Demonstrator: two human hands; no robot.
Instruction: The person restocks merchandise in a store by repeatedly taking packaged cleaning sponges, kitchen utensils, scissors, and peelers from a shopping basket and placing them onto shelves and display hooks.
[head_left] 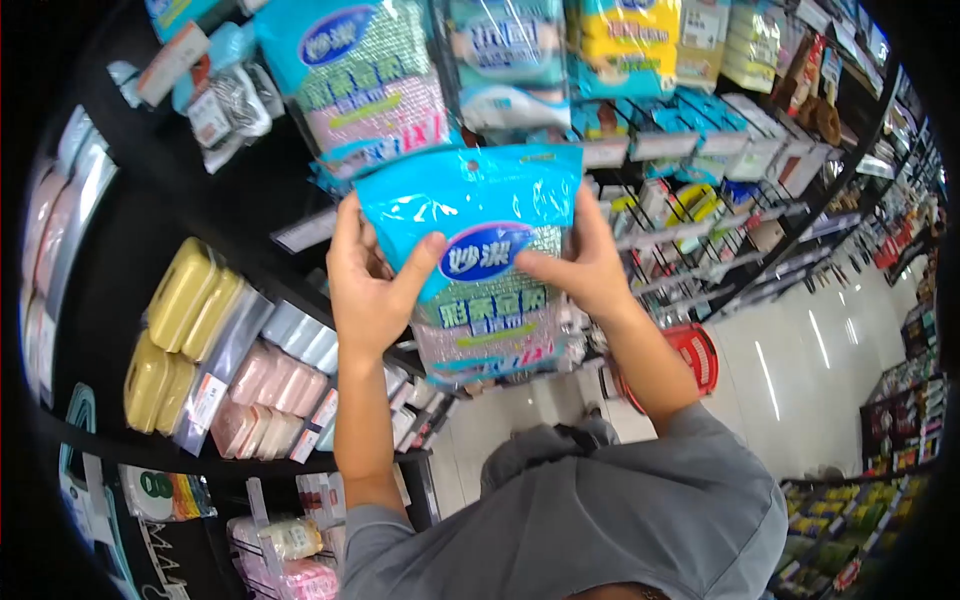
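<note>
A blue-topped plastic package with an oval dark-blue logo and a clear lower part showing pink and green cloth is held up in front of the shelves. My left hand grips its left edge, thumb on the front beside the logo. On the right edge, my right hand holds it the same way, thumb near the logo. The other fingers of both hands are partly hidden behind the package. A similar package hangs just above it, at the upper left.
Hanging goods line the rack at the top. Yellow boxes and pink boxes stand on the left shelf. A red basket is on the floor behind my right forearm. More shelves stand at the far right.
</note>
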